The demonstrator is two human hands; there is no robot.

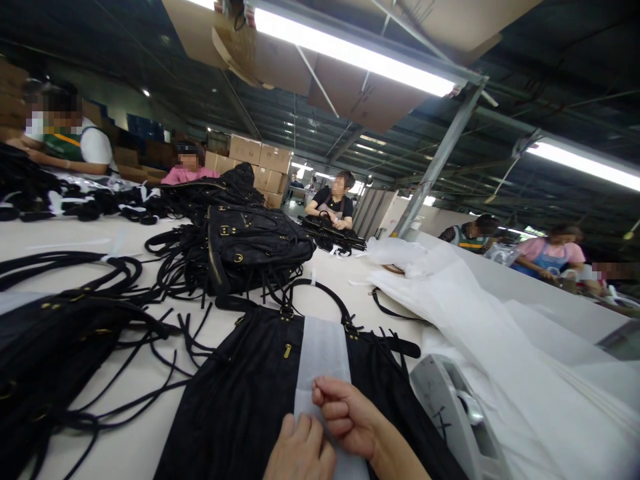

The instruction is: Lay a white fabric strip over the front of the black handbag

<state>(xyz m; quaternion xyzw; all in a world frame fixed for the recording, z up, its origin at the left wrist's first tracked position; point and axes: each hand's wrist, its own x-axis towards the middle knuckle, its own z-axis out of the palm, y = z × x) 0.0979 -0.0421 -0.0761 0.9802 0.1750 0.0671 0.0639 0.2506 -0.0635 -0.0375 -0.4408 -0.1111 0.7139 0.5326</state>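
Observation:
A black handbag [240,393] with a looped handle and brass-coloured fittings lies flat on the table before me. Down its middle runs a strip of thin white wrapping sheet [325,347]. My left hand [300,450] is at the lower part of this strip, its fingers bent together against the sheet. Just to its right and a little higher, my right hand [350,417] is closed, thumb and forefinger pinched over the strip. Whatever that pinch may hold is too small to make out. Beside the bag on the right stands a grey tape dispenser [460,407].
Another black bag [60,360] with long fringes lies at left. Further back is a pile of black bags [255,247]. White wrapping sheets [490,320] spread over the right side. Several co-workers, including a person in black [333,200], are around the tables [360,277].

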